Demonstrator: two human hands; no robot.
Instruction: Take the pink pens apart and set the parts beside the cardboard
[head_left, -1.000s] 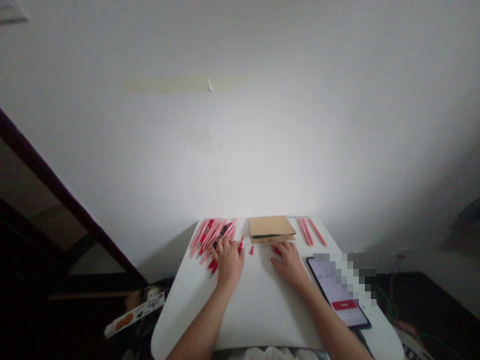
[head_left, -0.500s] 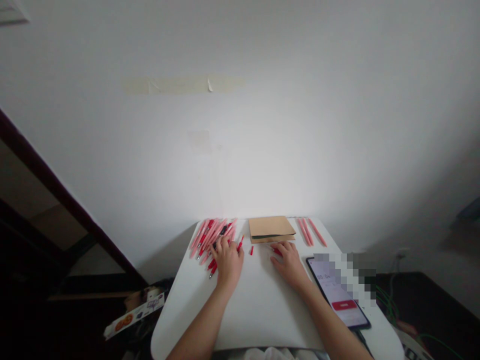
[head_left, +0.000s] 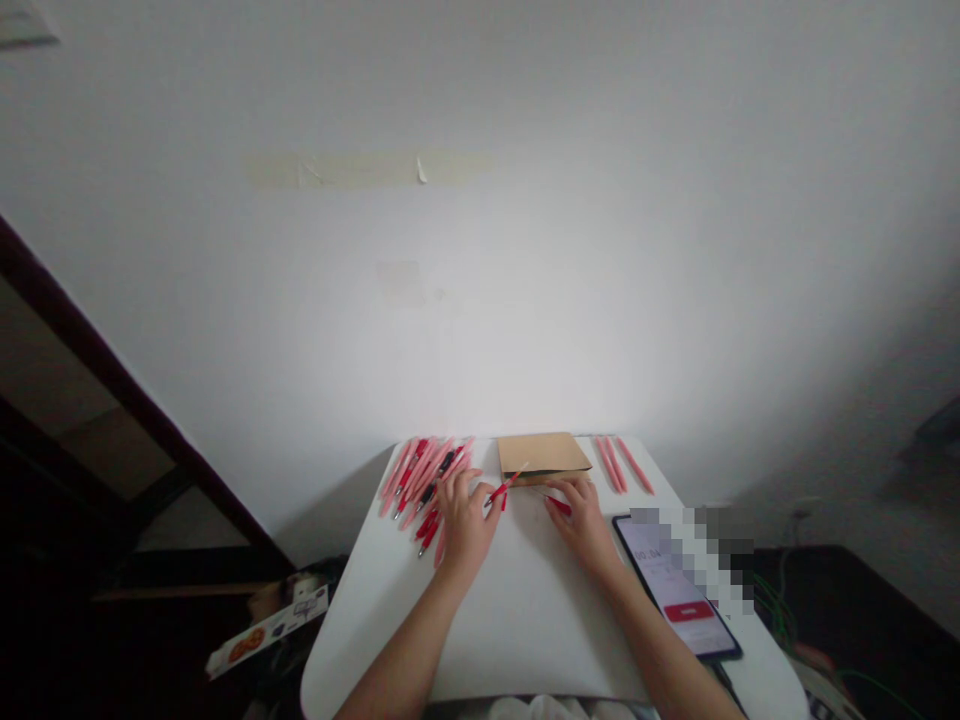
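My left hand (head_left: 466, 522) is pinched on a red pen (head_left: 507, 485) that points up and right, just off the white table (head_left: 517, 620). A heap of several pink and red pens (head_left: 424, 472) lies just left of that hand. My right hand (head_left: 583, 520) rests on the table with its fingers closed on a small red piece (head_left: 558, 505), in front of a brown cardboard box (head_left: 541, 456). Another small red piece (head_left: 502, 503) lies between the hands.
Three pink pen barrels (head_left: 622, 464) lie right of the box. A phone (head_left: 681, 590) with a lit screen lies at the table's right edge, a cable running from it. The wall stands right behind the table. Printed packaging (head_left: 266, 628) lies on the floor at left.
My left hand has lifted a red pen from beside the heap and shifted slightly right. My right hand has edged toward the box, its fingers now on the red piece.
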